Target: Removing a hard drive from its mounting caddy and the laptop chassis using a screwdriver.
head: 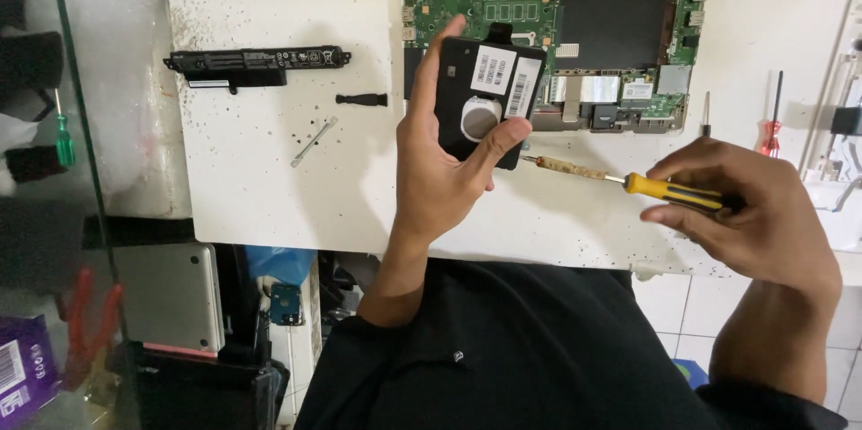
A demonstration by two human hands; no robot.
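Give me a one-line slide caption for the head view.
Left hand lifts a black hard drive above an opened laptop; right hand holds a yellow-handled screwdriver.

white worktop [269, 179], speckled and stained. far right: opened laptop chassis [620, 26] with its green board exposed. far left: long black battery bar [256, 60]. just right of it, a small black strip [362, 100]. nearer, a thin silver bracket [313, 142] lying at a slant. red-handled screwdriver [770, 129] at the right edge.

white labels [505, 80] on black drive, purple pkg [22, 376] bottom-left
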